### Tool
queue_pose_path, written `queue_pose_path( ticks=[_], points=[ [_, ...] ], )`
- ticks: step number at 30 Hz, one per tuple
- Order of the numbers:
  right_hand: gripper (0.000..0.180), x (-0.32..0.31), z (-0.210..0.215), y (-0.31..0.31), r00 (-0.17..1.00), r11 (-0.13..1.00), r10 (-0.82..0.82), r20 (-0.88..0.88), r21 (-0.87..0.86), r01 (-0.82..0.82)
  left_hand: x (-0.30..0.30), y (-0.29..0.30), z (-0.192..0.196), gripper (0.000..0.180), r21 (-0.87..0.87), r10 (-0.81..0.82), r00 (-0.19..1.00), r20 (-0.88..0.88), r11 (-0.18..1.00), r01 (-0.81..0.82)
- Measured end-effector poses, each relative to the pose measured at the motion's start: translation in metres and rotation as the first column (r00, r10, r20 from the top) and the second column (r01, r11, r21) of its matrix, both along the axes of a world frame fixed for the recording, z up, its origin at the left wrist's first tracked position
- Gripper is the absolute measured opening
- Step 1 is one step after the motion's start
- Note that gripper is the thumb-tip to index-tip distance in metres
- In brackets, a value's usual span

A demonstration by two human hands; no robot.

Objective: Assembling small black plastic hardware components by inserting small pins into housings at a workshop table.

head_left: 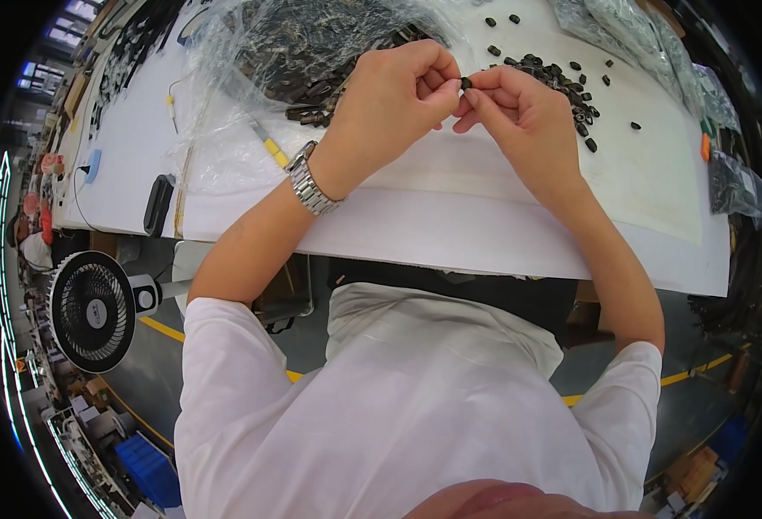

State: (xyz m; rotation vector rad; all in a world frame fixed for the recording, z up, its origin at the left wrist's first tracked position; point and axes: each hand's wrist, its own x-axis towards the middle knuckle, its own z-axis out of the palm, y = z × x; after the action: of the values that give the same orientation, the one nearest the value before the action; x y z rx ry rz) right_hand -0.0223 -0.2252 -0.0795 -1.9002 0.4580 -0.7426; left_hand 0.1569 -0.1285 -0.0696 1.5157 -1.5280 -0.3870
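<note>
Above the white-covered table (pixel 450 221), my left hand (pixel 394 108) and my right hand (pixel 524 121) meet fingertip to fingertip. A small black part (pixel 466 83) is pinched between them, with a tiny white bit showing beside it. Both hands are closed, and their fingers cover most of the part. Just beyond my right hand lies a loose pile of small black pieces (pixel 578 111), with several strays around it. Behind my left hand a clear plastic bag (pixel 216 65) spreads out, holding many dark brown-black parts (pixel 311 91).
Left of my forearm lie a yellow-handled tool (pixel 275 152) and a black oblong case (pixel 158 206). A blue object (pixel 93 165) with a cord sits farther left. A black fan (pixel 95 311) stands by the table's front edge. Clear plastic bags (pixel 632 39) line the far right.
</note>
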Motion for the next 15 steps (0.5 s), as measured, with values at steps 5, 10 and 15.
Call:
queue_pose_path(
  ticks=[5,10,15],
  points=[
    [0.016,0.001,0.000,-0.003,0.999,0.996,-0.009,-0.043,-0.087,0.005,-0.001,-0.001,-0.002,0.009,-0.038,0.045,0.987,0.152,0.999,-0.039],
    [0.020,-0.001,-0.006,-0.024,0.991,0.988,0.120,0.061,0.087,-0.125,0.002,0.001,0.009,0.010,0.015,-0.028,1.000,-0.007,0.999,0.029],
    [0.024,-0.001,-0.002,-0.029,0.934,0.874,0.286,0.213,0.342,-0.345,0.020,-0.004,0.009,0.016,0.096,-0.206,0.761,-0.615,0.938,0.332]
  ],
)
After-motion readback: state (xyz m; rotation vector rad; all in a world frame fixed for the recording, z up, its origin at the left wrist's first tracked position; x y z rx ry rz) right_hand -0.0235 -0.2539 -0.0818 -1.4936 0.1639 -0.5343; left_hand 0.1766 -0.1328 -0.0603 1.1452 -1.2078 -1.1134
